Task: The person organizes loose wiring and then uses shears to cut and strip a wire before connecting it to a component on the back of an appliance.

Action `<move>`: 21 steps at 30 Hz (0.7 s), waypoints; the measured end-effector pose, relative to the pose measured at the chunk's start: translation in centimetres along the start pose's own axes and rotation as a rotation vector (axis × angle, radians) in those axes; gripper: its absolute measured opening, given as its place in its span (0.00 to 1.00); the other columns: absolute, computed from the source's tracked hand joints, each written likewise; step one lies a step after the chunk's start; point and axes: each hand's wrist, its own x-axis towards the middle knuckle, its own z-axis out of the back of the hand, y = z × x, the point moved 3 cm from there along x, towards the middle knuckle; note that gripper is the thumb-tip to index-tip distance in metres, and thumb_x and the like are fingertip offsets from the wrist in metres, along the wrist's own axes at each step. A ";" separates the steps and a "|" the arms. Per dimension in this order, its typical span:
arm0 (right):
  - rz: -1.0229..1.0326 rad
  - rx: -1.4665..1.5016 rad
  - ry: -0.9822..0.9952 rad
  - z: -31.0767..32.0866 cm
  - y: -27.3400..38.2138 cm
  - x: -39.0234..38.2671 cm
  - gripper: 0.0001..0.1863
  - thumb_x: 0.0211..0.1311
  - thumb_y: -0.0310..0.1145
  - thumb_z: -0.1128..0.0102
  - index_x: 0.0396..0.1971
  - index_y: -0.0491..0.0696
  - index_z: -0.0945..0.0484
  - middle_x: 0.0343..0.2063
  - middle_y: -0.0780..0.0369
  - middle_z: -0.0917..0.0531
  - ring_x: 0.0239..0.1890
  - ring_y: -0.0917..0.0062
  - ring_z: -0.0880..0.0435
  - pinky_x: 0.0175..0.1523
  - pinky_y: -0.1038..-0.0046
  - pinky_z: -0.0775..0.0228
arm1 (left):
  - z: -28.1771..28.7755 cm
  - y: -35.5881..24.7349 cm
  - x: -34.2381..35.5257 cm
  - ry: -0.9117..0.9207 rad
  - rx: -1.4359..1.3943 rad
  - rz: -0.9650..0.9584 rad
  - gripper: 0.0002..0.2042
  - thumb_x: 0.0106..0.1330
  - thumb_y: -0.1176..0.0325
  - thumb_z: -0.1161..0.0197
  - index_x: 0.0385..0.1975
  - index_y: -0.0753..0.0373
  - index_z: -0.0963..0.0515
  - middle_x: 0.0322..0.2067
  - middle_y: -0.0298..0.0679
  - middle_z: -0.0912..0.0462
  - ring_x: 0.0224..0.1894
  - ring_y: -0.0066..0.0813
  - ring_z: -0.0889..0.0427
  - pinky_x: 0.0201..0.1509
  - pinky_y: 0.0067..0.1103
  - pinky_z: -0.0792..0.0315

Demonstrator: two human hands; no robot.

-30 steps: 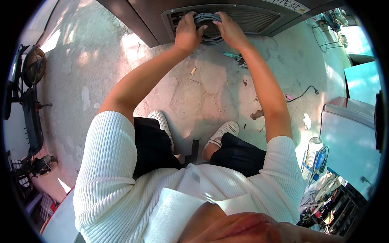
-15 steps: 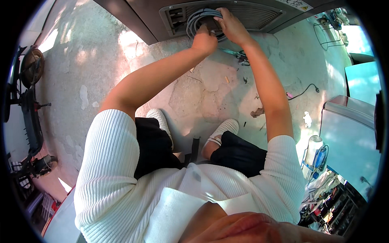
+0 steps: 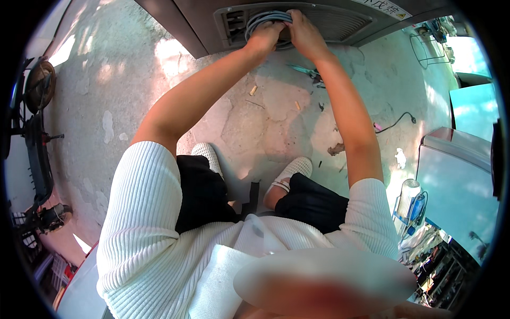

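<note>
A coil of grey cable [image 3: 264, 19] lies against the slatted grille of a grey metal appliance [image 3: 340, 21] at the top of the view. My left hand [image 3: 264, 38] grips the coil from below on its left side. My right hand [image 3: 302, 32] presses on the coil's right side, fingers wrapped over the loops. Both forearms reach up from my white ribbed sleeves. Part of the coil is hidden under my hands.
Cracked concrete floor [image 3: 265, 117] with small debris and green-handled pliers [image 3: 305, 70] below the appliance. A black cord [image 3: 396, 121] lies at right, beside a pale blue cabinet [image 3: 457, 175] and a bottle [image 3: 408, 195]. A scooter [image 3: 32, 133] stands at left. My white shoes [image 3: 289, 173] are below.
My left hand has moved right and up onto the coil, closing next to my right hand. The view has tipped slightly, so the appliance sits higher in the frame.
</note>
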 end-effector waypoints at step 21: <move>0.029 0.058 -0.117 6.4 8.9 2.6 0.07 0.54 0.33 0.41 0.32 0.48 0.21 0.33 0.62 0.20 0.37 0.65 0.20 0.43 0.67 0.27 | -0.1 -0.4 -0.2 -0.082 -0.001 0.036 0.13 0.72 0.61 0.57 0.26 0.58 0.32 0.19 0.27 0.38 0.17 0.16 0.46 0.21 0.17 0.49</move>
